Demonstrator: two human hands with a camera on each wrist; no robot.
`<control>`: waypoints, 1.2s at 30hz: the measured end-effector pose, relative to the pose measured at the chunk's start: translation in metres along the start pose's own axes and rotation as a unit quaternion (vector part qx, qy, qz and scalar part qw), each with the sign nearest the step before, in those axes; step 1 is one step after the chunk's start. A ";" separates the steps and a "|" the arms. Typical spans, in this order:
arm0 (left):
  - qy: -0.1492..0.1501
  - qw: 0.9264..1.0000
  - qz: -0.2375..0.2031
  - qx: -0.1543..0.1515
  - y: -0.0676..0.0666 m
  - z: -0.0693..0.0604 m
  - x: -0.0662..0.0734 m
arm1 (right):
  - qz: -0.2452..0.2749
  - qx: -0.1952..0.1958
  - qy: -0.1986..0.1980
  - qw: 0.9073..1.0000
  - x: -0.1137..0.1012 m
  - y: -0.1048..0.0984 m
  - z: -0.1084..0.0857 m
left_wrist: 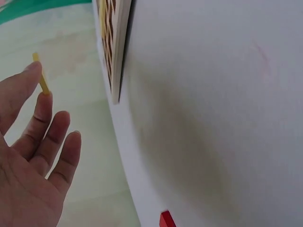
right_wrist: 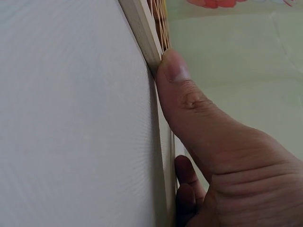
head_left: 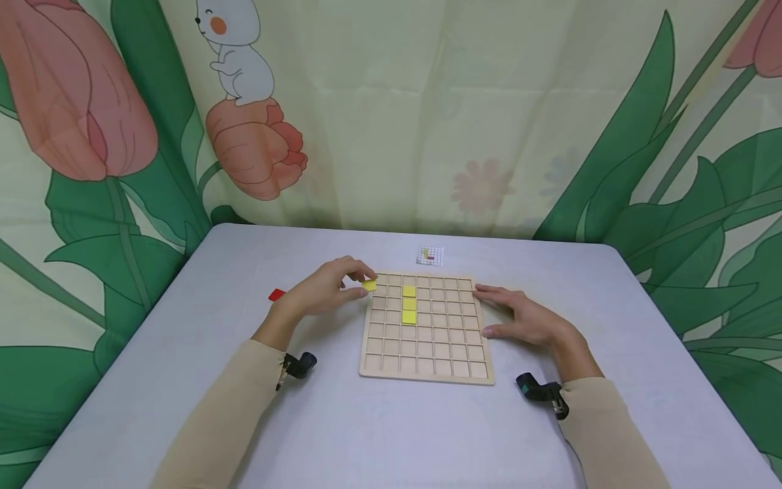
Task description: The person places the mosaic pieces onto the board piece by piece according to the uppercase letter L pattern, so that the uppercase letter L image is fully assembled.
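A wooden grid board (head_left: pixel 427 379) lies on the table, with yellow squares (head_left: pixel 408 317) in one column left of its middle. My left hand (head_left: pixel 326 288) pinches a yellow tile (head_left: pixel 369 285) between thumb and a finger, at the board's upper left edge; in the left wrist view this hand (left_wrist: pixel 38 156) holds the tile (left_wrist: pixel 43 80) edge-on, the other fingers spread. My right hand (head_left: pixel 528 319) rests against the board's right edge, fingers extended; in the right wrist view its thumb (right_wrist: pixel 199 109) touches the board's side (right_wrist: pixel 142 33).
A red piece (head_left: pixel 277 295) lies on the table behind my left wrist, also visible in the left wrist view (left_wrist: pixel 166 219). A small printed grid card (head_left: pixel 430 256) lies beyond the board. A patterned curtain (head_left: pixel 391 136) hangs behind the table.
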State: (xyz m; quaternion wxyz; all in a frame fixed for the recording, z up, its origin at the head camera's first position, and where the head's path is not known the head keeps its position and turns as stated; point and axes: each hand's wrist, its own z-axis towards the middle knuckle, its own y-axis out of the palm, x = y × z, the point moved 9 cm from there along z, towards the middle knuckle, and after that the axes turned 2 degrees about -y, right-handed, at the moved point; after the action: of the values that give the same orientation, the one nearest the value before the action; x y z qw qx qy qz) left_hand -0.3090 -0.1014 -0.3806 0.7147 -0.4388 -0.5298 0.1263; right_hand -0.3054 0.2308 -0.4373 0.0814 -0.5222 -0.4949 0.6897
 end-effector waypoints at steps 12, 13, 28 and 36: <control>0.019 0.999 -0.013 -0.050 0.027 0.011 0.024 | 0.005 0.002 -0.012 1.000 0.000 0.002 0.001; 0.019 0.998 -0.015 -0.057 0.030 0.012 0.026 | 0.005 0.002 -0.012 1.000 0.000 0.003 0.001; 0.021 0.993 0.003 -0.117 0.070 0.020 0.035 | -0.002 0.002 -0.012 1.000 -0.001 0.000 0.002; 0.027 0.993 -0.007 -0.119 0.073 0.021 0.039 | 0.006 0.001 -0.017 1.000 -0.001 0.000 0.002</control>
State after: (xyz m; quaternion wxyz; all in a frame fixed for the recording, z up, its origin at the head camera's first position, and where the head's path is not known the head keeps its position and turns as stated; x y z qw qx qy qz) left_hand -0.2908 -0.0232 -0.4104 0.6722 -0.5202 -0.5248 0.0461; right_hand -0.3067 0.2293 -0.4369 0.0699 -0.5133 -0.4924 0.6994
